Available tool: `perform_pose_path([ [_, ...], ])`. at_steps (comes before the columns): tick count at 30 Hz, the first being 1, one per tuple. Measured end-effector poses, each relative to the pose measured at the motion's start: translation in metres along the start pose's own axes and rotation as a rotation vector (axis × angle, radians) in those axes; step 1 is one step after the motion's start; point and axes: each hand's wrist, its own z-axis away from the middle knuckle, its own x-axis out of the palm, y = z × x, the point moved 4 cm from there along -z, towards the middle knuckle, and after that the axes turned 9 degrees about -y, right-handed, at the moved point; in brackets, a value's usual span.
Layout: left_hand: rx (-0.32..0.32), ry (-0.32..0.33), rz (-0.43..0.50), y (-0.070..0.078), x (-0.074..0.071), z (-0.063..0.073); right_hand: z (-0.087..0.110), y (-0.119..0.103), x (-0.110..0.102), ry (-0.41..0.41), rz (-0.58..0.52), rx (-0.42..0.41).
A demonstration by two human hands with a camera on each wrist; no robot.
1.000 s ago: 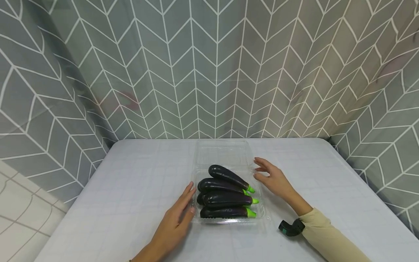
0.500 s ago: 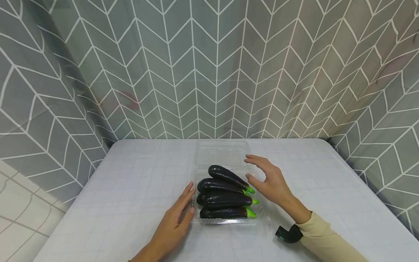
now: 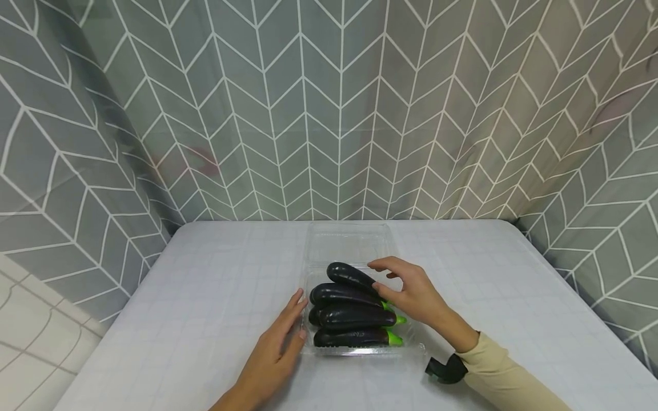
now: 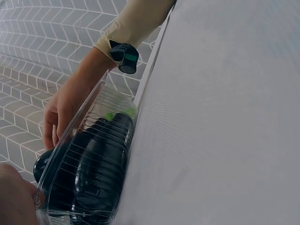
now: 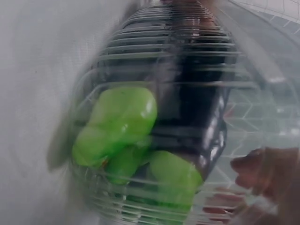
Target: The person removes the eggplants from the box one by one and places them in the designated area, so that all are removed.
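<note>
Around the back and sides hangs a grey curtain [image 3: 324, 114] with white chevron lines. In front of it stands the worktop [image 3: 205, 308], pale all over. Near its middle sits a clear plastic box [image 3: 360, 352], its lid [image 3: 349, 242] laid open toward the curtain. A beige sleeve [image 3: 506, 377] covers the right forearm. The left hand [image 3: 272, 348] is at the box's left side, its grip spread, thumb well apart from the fingers. The right hand [image 3: 416, 294] is over the box's far right part, its grip parted, bent fingers and thumb on either side of the farthest eggplant [image 3: 349, 275] near its stem end; whether they press on it, I can't tell. The eggplants [image 3: 354, 315], dark and glossy, lie roughly side by side in the box, one mostly hidden. A black device [image 3: 446, 369] sits at the right cuff. Smallest are the bright green stems [image 3: 394, 338], pointing right.
</note>
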Motion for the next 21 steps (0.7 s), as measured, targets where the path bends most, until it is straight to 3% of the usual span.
perform_pose_path([
  [14,-0.034,-0.026,-0.03,0.0,0.001,-0.002,-0.002,0.008,0.011,-0.066,-0.038,0.017],
  [21,-0.103,-0.055,-0.067,0.003,0.002,-0.009,-0.004,0.01,0.016,-0.113,-0.023,0.018],
])
